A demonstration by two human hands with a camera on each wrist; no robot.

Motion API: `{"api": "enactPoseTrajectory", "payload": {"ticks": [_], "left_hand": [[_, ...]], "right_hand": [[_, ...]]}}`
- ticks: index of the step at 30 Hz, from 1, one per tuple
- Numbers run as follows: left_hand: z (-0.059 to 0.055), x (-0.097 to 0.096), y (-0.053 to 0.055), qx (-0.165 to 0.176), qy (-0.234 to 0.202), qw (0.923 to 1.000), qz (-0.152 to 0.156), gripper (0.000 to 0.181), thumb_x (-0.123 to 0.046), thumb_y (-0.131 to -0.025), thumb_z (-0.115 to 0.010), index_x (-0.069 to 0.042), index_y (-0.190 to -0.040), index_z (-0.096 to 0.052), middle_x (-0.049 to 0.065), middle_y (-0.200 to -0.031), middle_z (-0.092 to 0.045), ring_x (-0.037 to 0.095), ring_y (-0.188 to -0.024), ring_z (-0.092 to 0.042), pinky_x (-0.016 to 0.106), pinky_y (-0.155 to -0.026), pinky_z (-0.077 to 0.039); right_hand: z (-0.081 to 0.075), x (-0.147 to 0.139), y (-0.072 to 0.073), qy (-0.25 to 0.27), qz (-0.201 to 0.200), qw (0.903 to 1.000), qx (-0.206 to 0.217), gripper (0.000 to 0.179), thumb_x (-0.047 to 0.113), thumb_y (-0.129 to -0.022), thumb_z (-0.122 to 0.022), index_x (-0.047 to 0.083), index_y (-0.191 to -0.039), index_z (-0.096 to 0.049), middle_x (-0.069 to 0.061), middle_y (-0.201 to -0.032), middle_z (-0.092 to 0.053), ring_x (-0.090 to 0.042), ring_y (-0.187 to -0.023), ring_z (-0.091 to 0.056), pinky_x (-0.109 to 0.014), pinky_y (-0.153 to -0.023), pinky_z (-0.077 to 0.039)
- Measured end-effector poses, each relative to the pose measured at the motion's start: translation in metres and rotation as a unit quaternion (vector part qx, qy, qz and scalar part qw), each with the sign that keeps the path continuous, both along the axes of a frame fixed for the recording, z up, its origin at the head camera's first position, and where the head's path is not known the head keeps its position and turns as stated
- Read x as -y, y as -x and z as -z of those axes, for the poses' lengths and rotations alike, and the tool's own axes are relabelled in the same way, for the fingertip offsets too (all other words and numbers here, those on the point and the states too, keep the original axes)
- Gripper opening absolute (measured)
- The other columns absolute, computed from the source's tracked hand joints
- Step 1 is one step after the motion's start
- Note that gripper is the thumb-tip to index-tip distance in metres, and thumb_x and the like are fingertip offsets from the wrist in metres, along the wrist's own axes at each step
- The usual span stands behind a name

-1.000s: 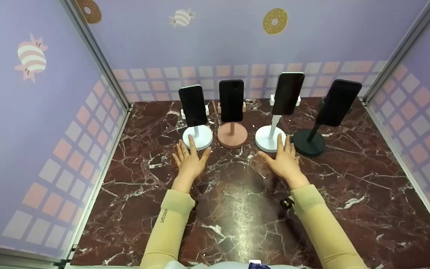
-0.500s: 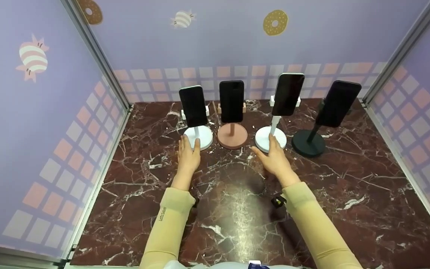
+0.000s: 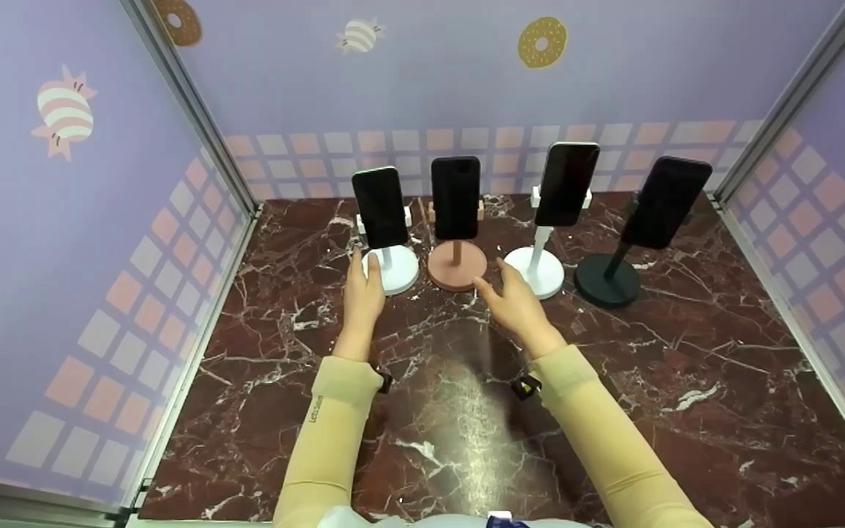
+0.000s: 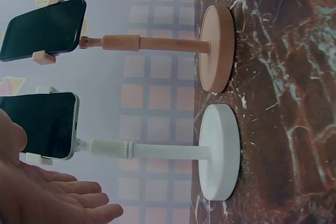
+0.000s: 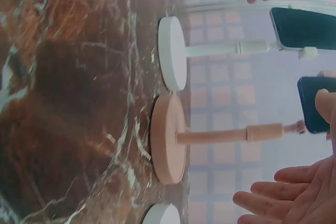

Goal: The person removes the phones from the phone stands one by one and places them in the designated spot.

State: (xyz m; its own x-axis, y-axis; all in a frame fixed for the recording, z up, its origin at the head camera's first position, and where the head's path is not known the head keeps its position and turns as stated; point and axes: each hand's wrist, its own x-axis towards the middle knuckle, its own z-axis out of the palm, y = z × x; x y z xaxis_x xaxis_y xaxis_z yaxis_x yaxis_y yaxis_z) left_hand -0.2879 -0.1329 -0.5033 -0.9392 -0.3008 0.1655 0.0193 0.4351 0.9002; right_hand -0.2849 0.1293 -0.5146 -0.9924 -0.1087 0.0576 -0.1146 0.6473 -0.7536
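Observation:
My left hand (image 3: pixel 364 293) is open, thumb apart, by the left side of the white phone stand (image 3: pixel 398 271) at the row's left end. In the left wrist view its palm and straight fingers show bare, below the phone (image 4: pixel 44 124) on that stand. Open as well, my right hand (image 3: pixel 516 302) hovers in front of the gap between the pinkish-brown stand (image 3: pixel 457 265) and the taller white stand (image 3: pixel 546 275). Its palm (image 5: pixel 315 192) holds nothing. The pinkish-brown stand carries a black phone (image 3: pixel 455 198); another phone (image 3: pixel 568 183) sits upright in the taller white stand.
A black stand (image 3: pixel 607 282) with a tilted phone (image 3: pixel 666 202) ends the row at the right. Patterned purple panels (image 3: pixel 422 81) with metal edges enclose the back and sides of the dark red marbled tabletop (image 3: pixel 452 425).
My right hand has moved left, from the taller white stand's base towards the pinkish-brown one. The left hand has turned sideways, drawn its fingers together and shifted slightly left. The stands have not moved.

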Motion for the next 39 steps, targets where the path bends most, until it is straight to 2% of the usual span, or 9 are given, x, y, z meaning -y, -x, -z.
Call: {"api": "enactPoseTrajectory", "payload": {"ticks": [5, 9, 12, 19, 26, 34, 39], "left_hand": [[-0.008, 0.0, 0.004, -0.011, -0.001, 0.9998, -0.013, 0.059, -0.029, -0.111, -0.041, 0.01, -0.155, -0.034, 0.031, -0.16, -0.037, 0.045, -0.15, -0.036, 0.052, -0.127, -0.029], [-0.013, 0.0, 0.007, -0.026, -0.012, 0.9995, -0.016, 0.058, -0.029, -0.111, -0.042, 0.009, -0.155, -0.035, 0.029, -0.161, -0.037, 0.043, -0.151, -0.035, 0.05, -0.127, -0.028], [-0.014, 0.0, 0.009, -0.029, -0.018, 0.9992, -0.019, 0.058, -0.029, -0.111, -0.042, 0.008, -0.156, -0.034, 0.026, -0.162, -0.037, 0.042, -0.151, -0.035, 0.05, -0.127, -0.028], [-0.019, 0.0, 0.013, -0.029, -0.024, 0.9989, -0.027, 0.058, -0.03, -0.111, -0.043, 0.005, -0.156, -0.035, 0.024, -0.161, -0.039, 0.041, -0.15, -0.037, 0.049, -0.127, -0.03], [-0.022, -0.001, 0.018, -0.036, -0.029, 0.9986, -0.026, 0.057, -0.029, -0.111, -0.043, 0.006, -0.156, -0.036, 0.024, -0.161, -0.04, 0.041, -0.147, -0.042, 0.049, -0.124, -0.035], [-0.025, -0.002, 0.022, -0.059, -0.024, 0.9975, -0.031, 0.054, -0.026, -0.11, -0.044, 0.008, -0.153, -0.039, 0.027, -0.158, -0.043, 0.041, -0.148, -0.042, 0.048, -0.125, -0.034], [-0.029, -0.002, 0.024, -0.064, -0.026, 0.9973, -0.025, 0.055, -0.026, -0.11, -0.045, 0.008, -0.153, -0.039, 0.027, -0.157, -0.044, 0.041, -0.147, -0.042, 0.049, -0.124, -0.035]], "right_hand": [[-0.008, 0.012, 0.003, 0.006, -0.006, 0.9999, -0.013, 0.075, 0.043, -0.105, -0.056, -0.007, -0.155, -0.035, -0.03, -0.156, -0.044, -0.043, -0.147, -0.042, -0.052, -0.125, -0.034], [-0.015, 0.02, 0.005, 0.015, -0.013, 0.9996, -0.02, 0.072, 0.041, -0.105, -0.057, -0.008, -0.153, -0.037, -0.031, -0.144, -0.055, -0.041, -0.129, -0.059, -0.053, -0.115, -0.045], [-0.019, 0.025, 0.007, 0.016, -0.019, 0.9995, -0.018, 0.071, 0.041, -0.105, -0.057, -0.007, -0.153, -0.038, -0.031, -0.141, -0.057, -0.041, -0.12, -0.063, -0.053, -0.109, -0.049], [-0.032, 0.039, 0.012, 0.018, -0.032, 0.9992, -0.015, 0.068, 0.04, -0.106, -0.055, -0.005, -0.154, -0.038, -0.029, -0.154, -0.047, -0.042, -0.141, -0.05, -0.054, -0.118, -0.043], [-0.044, 0.052, 0.014, 0.021, -0.036, 0.9989, -0.021, 0.063, 0.04, -0.105, -0.057, -0.002, -0.151, -0.045, -0.029, -0.146, -0.056, -0.041, -0.138, -0.053, -0.053, -0.117, -0.043], [-0.055, 0.069, 0.017, 0.02, -0.051, 0.997, -0.055, 0.058, 0.035, -0.104, -0.06, -0.005, -0.145, -0.051, -0.026, -0.137, -0.064, -0.037, -0.13, -0.06, -0.047, -0.115, -0.046], [-0.062, 0.08, 0.018, 0.025, -0.059, 0.997, -0.042, 0.058, 0.038, -0.104, -0.059, -0.001, -0.147, -0.051, -0.023, -0.136, -0.066, -0.035, -0.13, -0.062, -0.045, -0.115, -0.046]]}}
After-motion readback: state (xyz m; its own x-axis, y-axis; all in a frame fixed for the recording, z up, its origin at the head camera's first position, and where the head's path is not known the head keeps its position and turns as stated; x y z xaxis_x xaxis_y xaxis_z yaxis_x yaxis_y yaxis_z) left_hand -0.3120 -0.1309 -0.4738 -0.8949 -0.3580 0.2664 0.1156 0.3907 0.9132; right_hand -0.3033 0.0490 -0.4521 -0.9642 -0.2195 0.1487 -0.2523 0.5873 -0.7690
